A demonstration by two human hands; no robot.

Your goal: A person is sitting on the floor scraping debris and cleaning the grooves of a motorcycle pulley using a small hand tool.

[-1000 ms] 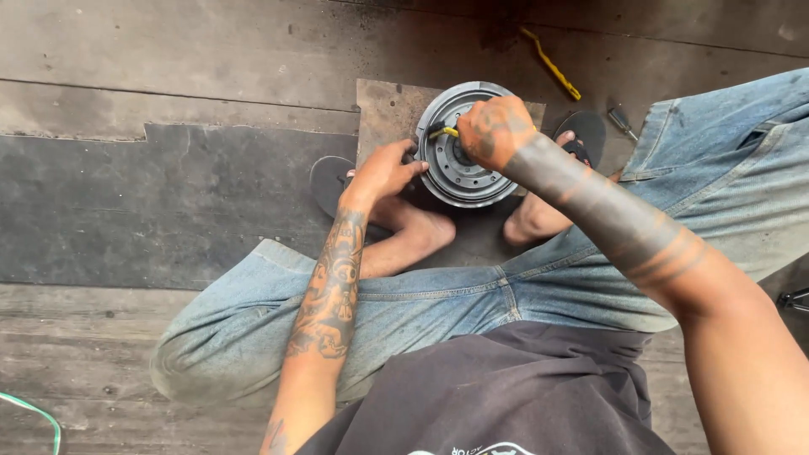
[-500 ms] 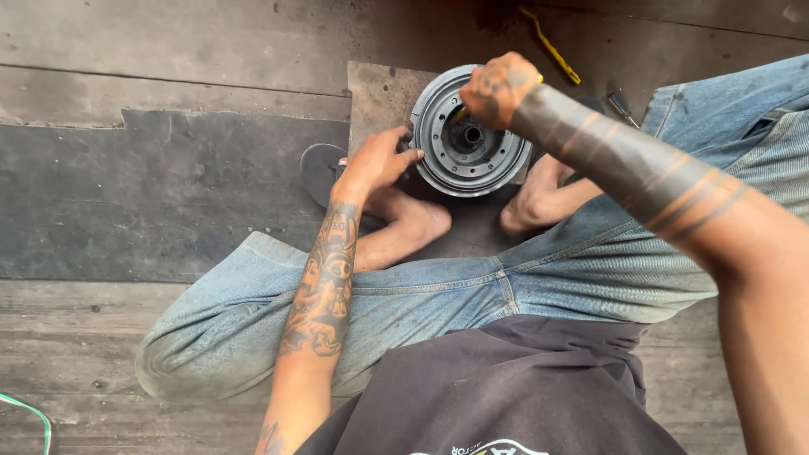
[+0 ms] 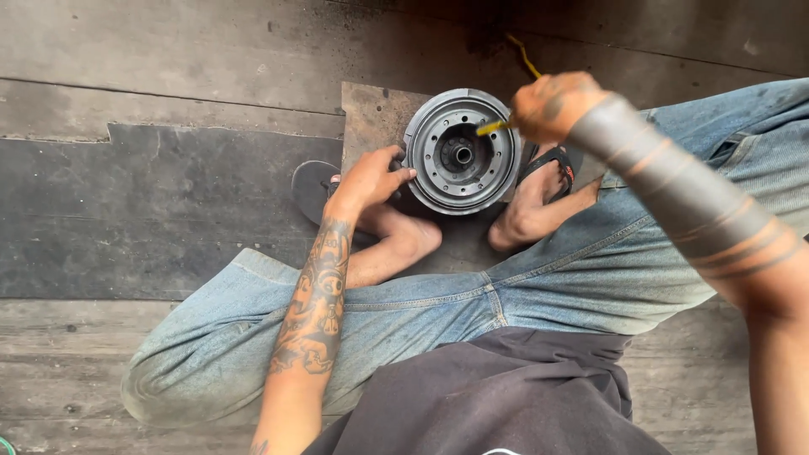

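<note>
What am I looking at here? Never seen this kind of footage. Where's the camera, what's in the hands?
No machine here: a person sits on a wooden floor, filmed by a camera on their own head looking down, so you see their lap, jeans and tattooed arms. Between their feet, on a dark metal plate, lies a round grey metal part with a ring of holes and a central hub. The left hand grips its rim. The right hand holds a small yellow-handled tool over the part's right side. Another yellow tool lies on the floor behind.

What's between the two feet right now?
In the head view, the round metal drum sits between the left foot and the right foot, steadied by the left hand.
</note>
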